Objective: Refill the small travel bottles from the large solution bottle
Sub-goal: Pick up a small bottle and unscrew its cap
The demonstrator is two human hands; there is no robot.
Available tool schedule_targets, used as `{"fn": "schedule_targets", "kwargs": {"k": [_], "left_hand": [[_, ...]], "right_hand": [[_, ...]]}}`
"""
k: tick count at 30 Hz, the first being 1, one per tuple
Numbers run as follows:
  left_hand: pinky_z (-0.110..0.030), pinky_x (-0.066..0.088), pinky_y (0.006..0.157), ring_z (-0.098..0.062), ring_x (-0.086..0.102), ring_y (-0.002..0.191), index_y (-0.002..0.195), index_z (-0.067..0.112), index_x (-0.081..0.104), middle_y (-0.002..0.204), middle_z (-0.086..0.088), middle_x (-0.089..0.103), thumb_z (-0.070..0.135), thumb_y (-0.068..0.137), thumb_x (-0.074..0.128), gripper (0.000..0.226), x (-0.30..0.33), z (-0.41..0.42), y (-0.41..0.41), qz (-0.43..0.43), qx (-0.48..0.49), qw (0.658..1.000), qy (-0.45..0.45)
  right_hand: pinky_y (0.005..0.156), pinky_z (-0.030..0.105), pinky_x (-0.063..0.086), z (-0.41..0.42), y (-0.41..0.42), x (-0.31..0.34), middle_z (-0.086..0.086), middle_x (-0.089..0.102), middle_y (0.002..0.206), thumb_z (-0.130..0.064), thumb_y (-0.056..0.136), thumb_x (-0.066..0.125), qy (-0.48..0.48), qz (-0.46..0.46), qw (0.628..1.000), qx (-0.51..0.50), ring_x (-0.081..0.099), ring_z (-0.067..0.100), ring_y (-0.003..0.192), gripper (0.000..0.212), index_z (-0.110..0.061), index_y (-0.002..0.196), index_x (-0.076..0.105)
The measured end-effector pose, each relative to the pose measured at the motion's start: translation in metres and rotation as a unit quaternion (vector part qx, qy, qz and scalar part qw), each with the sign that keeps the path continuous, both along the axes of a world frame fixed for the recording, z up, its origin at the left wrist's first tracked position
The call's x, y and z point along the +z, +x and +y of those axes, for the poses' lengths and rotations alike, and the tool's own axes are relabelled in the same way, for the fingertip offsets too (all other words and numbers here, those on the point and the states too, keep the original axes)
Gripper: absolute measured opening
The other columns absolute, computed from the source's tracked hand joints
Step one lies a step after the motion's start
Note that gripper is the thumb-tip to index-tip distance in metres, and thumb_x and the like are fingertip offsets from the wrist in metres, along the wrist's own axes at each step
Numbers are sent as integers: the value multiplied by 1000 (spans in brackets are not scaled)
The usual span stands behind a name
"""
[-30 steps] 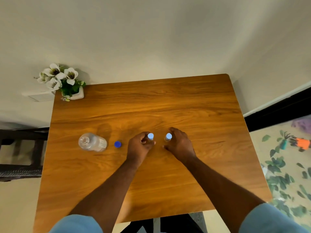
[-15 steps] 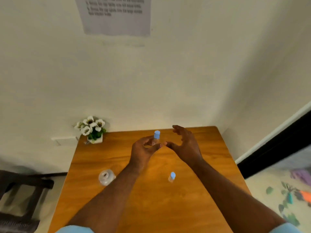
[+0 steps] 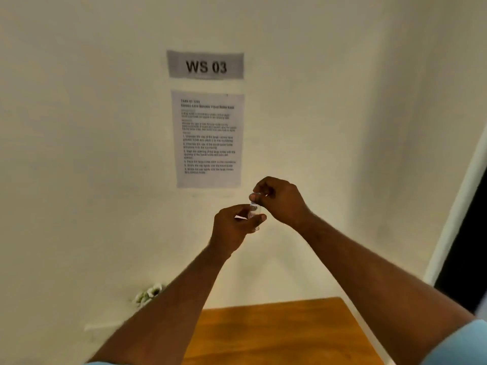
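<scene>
Both hands meet mid-frame, raised before the wall. Left hand [image 3: 232, 227] is closed around the body of a small bottle [image 3: 255, 216], which stands roughly upright, long axis vertical, neck up. Right hand [image 3: 279, 200], just up and right, pinches the top where the cap should be; the cap itself is hidden. Table [image 3: 284, 333] lies well below.

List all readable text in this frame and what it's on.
"WS 03": grey sign on the wall, clear.
Instruction sheet taped below it: a heading and numbered steps, too blurred to read.
Small travel bottle held between left hand and right hand: no legible label.
</scene>
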State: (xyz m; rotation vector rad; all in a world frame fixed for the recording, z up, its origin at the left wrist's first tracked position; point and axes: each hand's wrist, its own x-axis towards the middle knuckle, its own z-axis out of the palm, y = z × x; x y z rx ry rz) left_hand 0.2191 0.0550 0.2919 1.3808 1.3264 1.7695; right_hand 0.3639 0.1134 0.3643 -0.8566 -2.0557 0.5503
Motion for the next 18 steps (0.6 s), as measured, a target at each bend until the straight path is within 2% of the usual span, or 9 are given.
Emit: {"fn": "schedule_targets", "kwargs": {"k": [4,8,12,15,18], "left_hand": [[-39,64,70,-27,70,65,97,1,74,79,-16,70,12,74,88,28,47,0,3,-10,-2,999,39],[-42,60,74,-26,65,65,96,-3,69,68,-5,65,6,77,86,27,86,5,7,-22,-29,998,57],[-40,60,75,-29,61,69,85,2,69,71,-14,60,6,82,81,13,113,6,17,1,-55,996,64],[-36,62,75,-30,63,75,90,-11,66,79,-21,60,10,85,78,25,124,5,26,8,-57,997,59],[-29,61,70,-27,69,77,97,-16,65,81,-23,63,11,87,76,30,133,5,35,11,-59,996,58]], "right_hand": [[69,30,51,-1,0,53,-11,67,68,-38,79,79,4,-4,1000,15,64,8,71,20,-24,88,70],[69,32,53,-1,3,92,-9,67,71,-42,71,85,29,22,999,12,63,10,70,29,-21,83,69],[75,37,59,1,6,118,-4,71,78,-36,73,85,56,11,998,11,68,15,78,26,-16,79,68],[78,39,60,1,12,131,-3,72,79,-30,76,84,75,-7,997,20,70,17,79,21,-15,77,69],[82,42,61,3,19,138,0,74,80,-12,79,79,77,13,996,52,72,18,81,13,-15,74,67]]}}
